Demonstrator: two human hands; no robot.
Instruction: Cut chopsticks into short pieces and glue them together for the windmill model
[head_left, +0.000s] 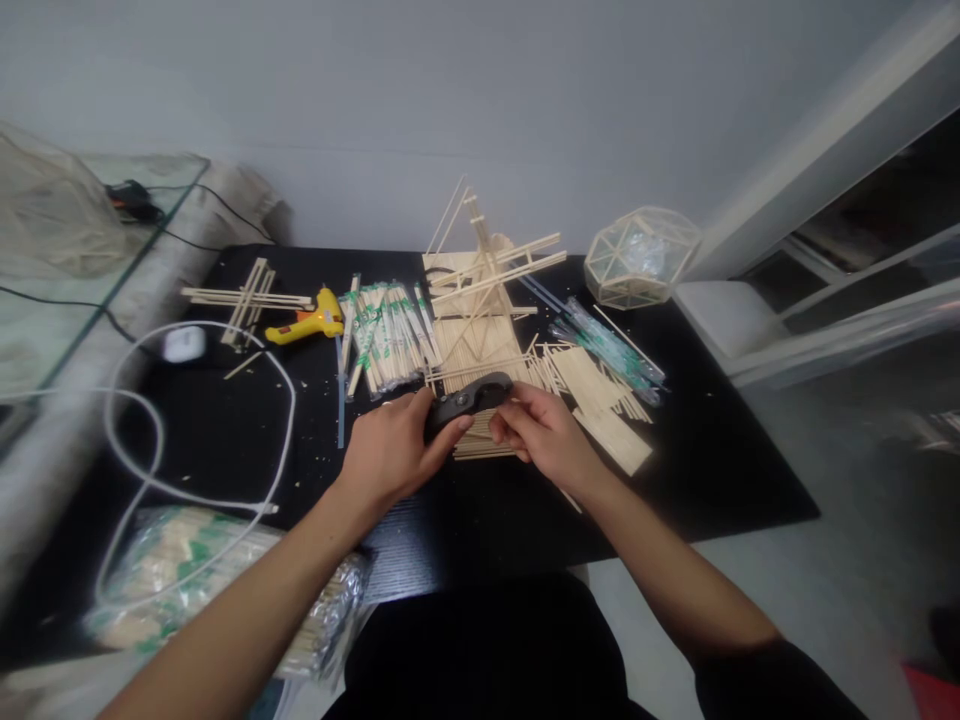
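At the centre of the frame, clasping a black tool (469,402) in a firm left hand (391,440) grip, and resting the curled right hand (551,430) at its right end; cannot tell whether also pinching a thin stick there. Just beyond, on the counter (720,490), already joined by the look of it: a structure (495,279) of upright and slanting sticks, behind a flat mat (472,345) of sticks. At upper right, a ball lattice (637,262), seemingly complete. At upper left, a stick cross (251,295), perhaps another joined piece, beside a glue gun (319,318). Probably part-way, to judge by the stock left: slats (589,380) right of centre, wrapped sticks (386,335) left of centre, and a well-filled bag (169,545) at lower left.
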